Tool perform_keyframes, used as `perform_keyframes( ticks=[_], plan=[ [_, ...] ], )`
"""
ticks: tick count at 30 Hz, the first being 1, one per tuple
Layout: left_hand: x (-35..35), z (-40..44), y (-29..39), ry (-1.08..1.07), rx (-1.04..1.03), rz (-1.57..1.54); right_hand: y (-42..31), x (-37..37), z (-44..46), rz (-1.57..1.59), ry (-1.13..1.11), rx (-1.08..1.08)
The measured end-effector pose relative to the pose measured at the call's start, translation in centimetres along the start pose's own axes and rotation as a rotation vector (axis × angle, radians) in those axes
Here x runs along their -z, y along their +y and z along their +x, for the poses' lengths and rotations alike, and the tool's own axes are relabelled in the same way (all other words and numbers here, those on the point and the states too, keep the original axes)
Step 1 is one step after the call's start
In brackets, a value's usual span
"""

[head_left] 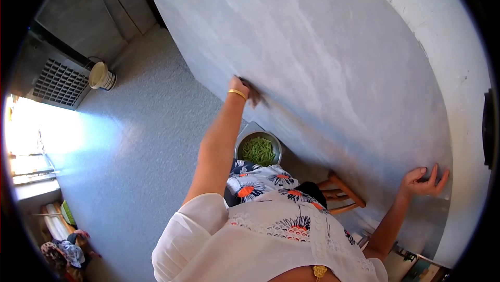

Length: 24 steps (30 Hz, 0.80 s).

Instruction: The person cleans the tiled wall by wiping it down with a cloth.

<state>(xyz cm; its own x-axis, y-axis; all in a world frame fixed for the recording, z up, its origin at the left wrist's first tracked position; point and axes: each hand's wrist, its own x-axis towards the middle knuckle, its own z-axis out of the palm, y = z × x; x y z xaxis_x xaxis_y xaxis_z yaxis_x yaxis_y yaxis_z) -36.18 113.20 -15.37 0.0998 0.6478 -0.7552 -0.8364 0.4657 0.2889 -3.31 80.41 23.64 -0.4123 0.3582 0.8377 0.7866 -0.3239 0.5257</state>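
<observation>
My left hand (242, 90), with a gold bangle at the wrist, reaches forward to the lower edge of a large grey marbled surface (323, 47). Its fingers are blurred, with a dark patch beside them; whether they hold anything cannot be made out. Below that hand, close to my lap, a round metal bowl (279, 152) contains many green beans (258, 150). At the right, my right hand (426, 182) is raised against or just in front of the same grey surface. Its fingers are apart and slightly bent, with nothing visible in them.
A wooden stool (344, 194) stands beside my lap, under the grey surface. Speckled floor (140, 141) stretches to the left. Farther off are a white bucket (102, 77), a grated panel (60, 83) and a bright opening. Cloth items (67, 253) lie at lower left.
</observation>
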Motion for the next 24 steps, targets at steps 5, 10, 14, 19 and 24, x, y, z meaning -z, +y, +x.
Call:
perform_keyframes(
  ticks=[5, 10, 14, 19, 24],
  plan=[
    [-6.2, -7.9, 3.1, 0.277, -0.457, 0.080, -0.2, 0.1, 0.3, -0.020, 0.006, -0.013],
    [-8.7, -16.0, -1.9, 0.403, -0.744, 0.661, -0.5, -0.1, 0.4, 0.053, 0.019, -0.034],
    [-8.5, -20.0, -11.3, 0.305, -1.012, 0.745, -0.9, -0.6, 0.1, -0.010, 0.046, -0.046],
    [-8.4, -30.1, -18.8, -0.149, -1.267, 0.851, -1.4, -0.5, 0.3, 0.085, 0.046, -0.090],
    [-10.7, -34.4, -19.7, -0.715, -1.881, 1.036, -0.9, 0.3, 0.1, 0.292, 0.029, -0.089]
  ],
)
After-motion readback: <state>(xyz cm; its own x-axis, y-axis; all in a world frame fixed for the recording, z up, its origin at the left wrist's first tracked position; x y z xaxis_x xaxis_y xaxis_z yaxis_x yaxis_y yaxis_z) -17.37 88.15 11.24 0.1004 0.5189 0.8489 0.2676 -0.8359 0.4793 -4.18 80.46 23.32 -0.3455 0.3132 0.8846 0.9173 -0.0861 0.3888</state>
